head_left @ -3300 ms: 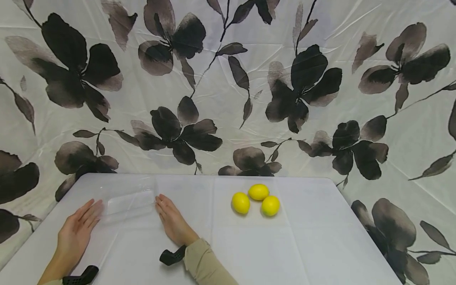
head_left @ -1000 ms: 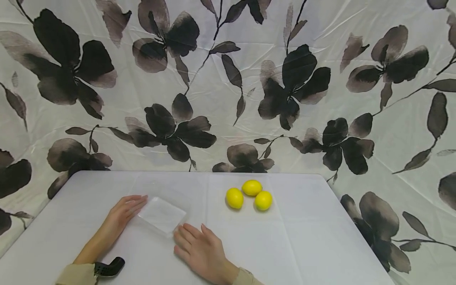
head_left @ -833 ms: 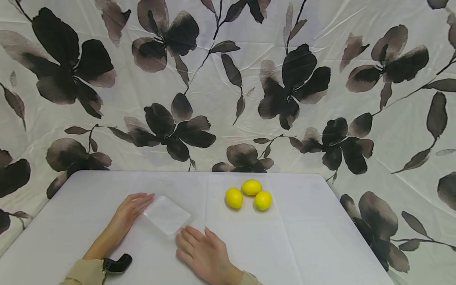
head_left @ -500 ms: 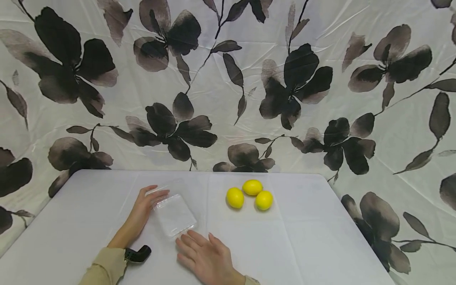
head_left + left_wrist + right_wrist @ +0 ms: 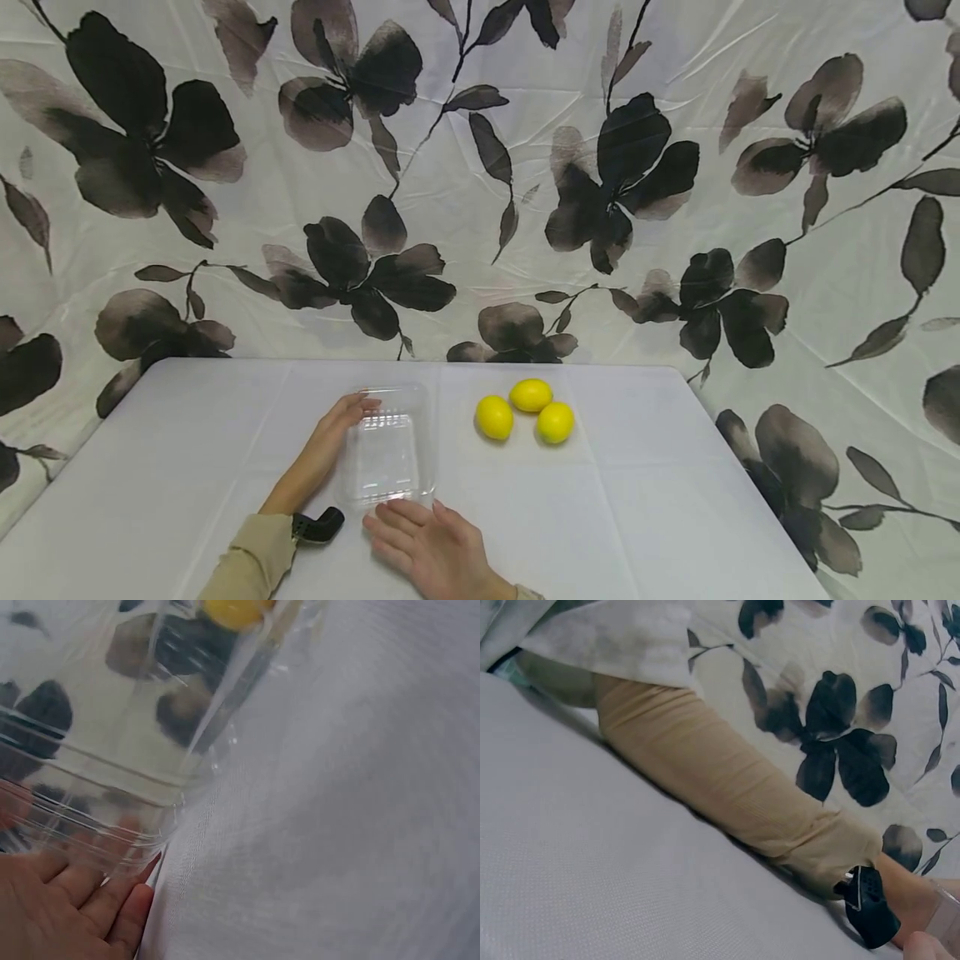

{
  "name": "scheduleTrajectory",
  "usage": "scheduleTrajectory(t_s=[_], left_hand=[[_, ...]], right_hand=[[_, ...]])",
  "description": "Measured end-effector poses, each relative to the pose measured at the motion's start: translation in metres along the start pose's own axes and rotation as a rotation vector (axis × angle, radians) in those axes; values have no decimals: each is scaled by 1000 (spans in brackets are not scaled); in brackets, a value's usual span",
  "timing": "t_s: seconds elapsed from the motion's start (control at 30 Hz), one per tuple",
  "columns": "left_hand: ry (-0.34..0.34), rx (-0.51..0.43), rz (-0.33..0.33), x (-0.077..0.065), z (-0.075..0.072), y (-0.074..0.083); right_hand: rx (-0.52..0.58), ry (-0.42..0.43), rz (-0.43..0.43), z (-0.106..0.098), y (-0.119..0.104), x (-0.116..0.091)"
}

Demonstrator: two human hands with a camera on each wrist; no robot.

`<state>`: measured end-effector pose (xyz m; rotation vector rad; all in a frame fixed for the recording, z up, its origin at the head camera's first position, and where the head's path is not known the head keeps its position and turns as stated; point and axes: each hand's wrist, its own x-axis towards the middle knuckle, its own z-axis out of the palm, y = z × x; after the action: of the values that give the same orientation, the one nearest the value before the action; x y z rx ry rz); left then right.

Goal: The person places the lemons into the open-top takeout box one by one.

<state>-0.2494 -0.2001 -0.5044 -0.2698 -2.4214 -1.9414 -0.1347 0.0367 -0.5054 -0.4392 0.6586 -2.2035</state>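
A clear plastic container (image 5: pixel 386 458) stands on the white tabletop, its long sides now pointing away from me. My left hand (image 5: pixel 330 442) lies along its left side, the fingertips reaching the far left corner. In the left wrist view, the fingers of the left hand (image 5: pixel 75 907) rest against the ridged plastic wall. At the near end, my right hand (image 5: pixel 435 542) holds its straight fingers against or just beside the container's edge. Three yellow lemons (image 5: pixel 531 396) sit close together to the right of the container. The right wrist view catches only a bit of the container's edge (image 5: pixel 945 922).
The white-covered table (image 5: pixel 645 500) ends at a far edge before a flower-printed cloth backdrop (image 5: pixel 480 208). A black wrist-worn device (image 5: pixel 318 527) sits at the left sleeve's cuff.
The container has slid rightward and turned from crosswise to lengthwise. My left hand has followed it right and away from me; my right hand has moved from its right side to its near end.
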Motion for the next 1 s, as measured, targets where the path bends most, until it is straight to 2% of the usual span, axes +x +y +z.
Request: scheduleTrajectory(t_s=[0.27,0.47,0.7,0.83,1.0], left_hand=[[-24,21,24,-2,2,0],[-13,52,-24,-4,6,4],[26,174,-75,-9,22,7],[45,168,-78,-10,30,9],[61,144,-116,-10,36,9]], right_hand=[[-177,124,12,4,0,0],[-272,228,-12,6,7,1],[-500,329,-65,13,15,-1],[-533,353,-73,13,15,-1],[-512,340,-84,10,15,1]])
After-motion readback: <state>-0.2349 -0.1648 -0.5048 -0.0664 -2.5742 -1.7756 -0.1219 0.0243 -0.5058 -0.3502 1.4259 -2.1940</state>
